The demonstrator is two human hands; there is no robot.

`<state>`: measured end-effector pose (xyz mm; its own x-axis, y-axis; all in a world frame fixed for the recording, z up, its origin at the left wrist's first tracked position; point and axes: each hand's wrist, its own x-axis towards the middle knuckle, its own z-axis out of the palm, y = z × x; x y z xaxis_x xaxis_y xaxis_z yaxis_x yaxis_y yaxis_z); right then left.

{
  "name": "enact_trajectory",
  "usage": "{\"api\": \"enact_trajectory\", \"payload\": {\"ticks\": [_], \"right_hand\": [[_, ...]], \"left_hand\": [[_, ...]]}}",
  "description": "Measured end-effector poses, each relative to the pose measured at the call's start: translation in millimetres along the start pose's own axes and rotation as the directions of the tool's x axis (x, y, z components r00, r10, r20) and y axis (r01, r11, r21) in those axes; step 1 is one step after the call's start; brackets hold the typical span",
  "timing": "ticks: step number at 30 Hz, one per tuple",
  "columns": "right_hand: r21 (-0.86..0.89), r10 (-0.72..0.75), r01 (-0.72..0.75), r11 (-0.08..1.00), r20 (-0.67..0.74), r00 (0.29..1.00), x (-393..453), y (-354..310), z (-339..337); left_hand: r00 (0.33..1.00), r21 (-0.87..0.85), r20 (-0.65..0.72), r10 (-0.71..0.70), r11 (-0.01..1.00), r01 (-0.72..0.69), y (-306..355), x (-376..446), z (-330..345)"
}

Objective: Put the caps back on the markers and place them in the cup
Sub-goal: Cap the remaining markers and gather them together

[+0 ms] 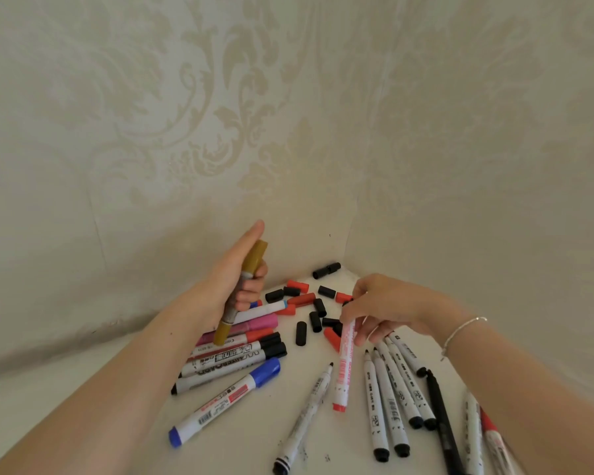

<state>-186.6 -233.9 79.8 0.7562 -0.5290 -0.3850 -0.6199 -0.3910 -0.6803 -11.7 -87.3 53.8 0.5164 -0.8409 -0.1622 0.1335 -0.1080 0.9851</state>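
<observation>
Gripping a gold marker (243, 292) with curled fingers, the left hand (235, 275) holds it raised and tilted above the white table (83, 389), its thumb stretched up past the gold cap end. The right hand (379, 305) pinches the upper end of a red-printed marker (344, 365) between thumb and fingertips; the marker slants down from the hand so that its red end rests on the table. A thin silver bracelet (460, 332) circles the right wrist.

Taking the red-printed marker as the landmark: just behind it and under the right hand lies a scatter of loose caps (314, 310), black ones and red ones mixed, some touching. Farther back, in the corner where the two patterned walls (288, 114) meet, lies one longer black cap (326, 270) on its own. To the left of the landmark, beneath the raised left hand, lies a pile of capped markers (240, 351), pink, red and black-capped ones side by side, and nearer the camera a blue marker (225, 402) with its blue cap on. Just left of the landmark, a thin uncapped white pen (306, 416) slants towards the camera. To its right, a row of uncapped white markers (391, 399) with black ends lies near the right hand, with a black pen (441, 423) beyond them and more markers at the lower right edge.

No cup shows in this view
</observation>
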Motion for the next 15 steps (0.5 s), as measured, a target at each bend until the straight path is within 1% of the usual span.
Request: {"api": "enact_trajectory", "payload": {"ticks": [2, 5, 9, 15], "right_hand": [[0.014, -0.009, 0.009, 1.0, 0.01, 1.0, -1.2, -0.5, 0.0], [0.059, -0.025, 0.025, 0.998, 0.001, 1.0, -0.9, 1.6, 0.2], [0.237, -0.016, 0.015, 0.971, 0.004, 1.0, 1.6, 6.3, -2.4], [0.326, -0.005, 0.008, 0.945, -0.01, 1.0, 5.0, 14.8, -6.8]], "left_hand": [[1.0, -0.046, -0.015, -0.015, 0.999, 0.014, 1.7, -3.0, 1.3], [1.0, -0.074, -0.021, 0.012, 0.997, -0.013, 1.9, -4.7, 1.9], [0.996, -0.004, -0.045, 0.083, 0.997, -0.083, 3.7, -7.6, 6.0], [0.978, 0.075, -0.151, 0.143, 0.988, -0.132, 2.2, -8.0, 9.7]]}}
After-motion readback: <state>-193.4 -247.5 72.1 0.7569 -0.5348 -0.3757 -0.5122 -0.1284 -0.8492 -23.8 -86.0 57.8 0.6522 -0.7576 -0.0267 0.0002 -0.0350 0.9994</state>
